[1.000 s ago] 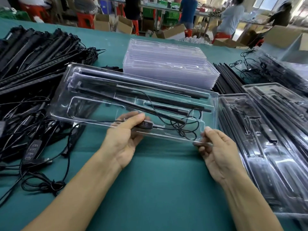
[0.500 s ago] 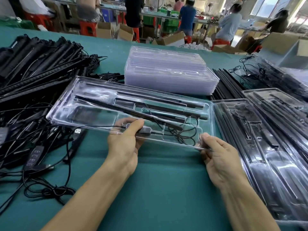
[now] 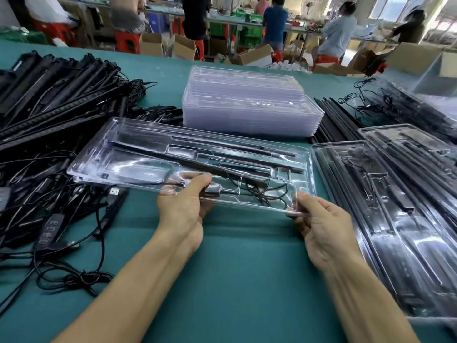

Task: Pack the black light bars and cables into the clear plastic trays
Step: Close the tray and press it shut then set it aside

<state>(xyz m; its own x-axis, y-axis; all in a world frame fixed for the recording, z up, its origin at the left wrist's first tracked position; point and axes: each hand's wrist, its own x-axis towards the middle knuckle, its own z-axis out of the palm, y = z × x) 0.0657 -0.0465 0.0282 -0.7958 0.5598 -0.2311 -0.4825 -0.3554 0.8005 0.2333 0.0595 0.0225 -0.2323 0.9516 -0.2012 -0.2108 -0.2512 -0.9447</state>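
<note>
Tray (image 3: 128,167) flatter now (long axis left-right)

A teal cloth (image 3: 247,280) covers the work surface; beyond its far edge stand open cardboard boxes (image 3: 184,48) and red stools (image 3: 127,43); green crates (image 3: 249,33) sit further back; a person in a blue shirt (image 3: 275,19) stands there, back turned; another in a pale shirt (image 3: 340,33) is to the right, near a third in dark clothing (image 3: 408,29); bright windows (image 3: 385,7) fill the top right corner; a large cardboard carton (image 3: 415,59) sits below them.
</note>
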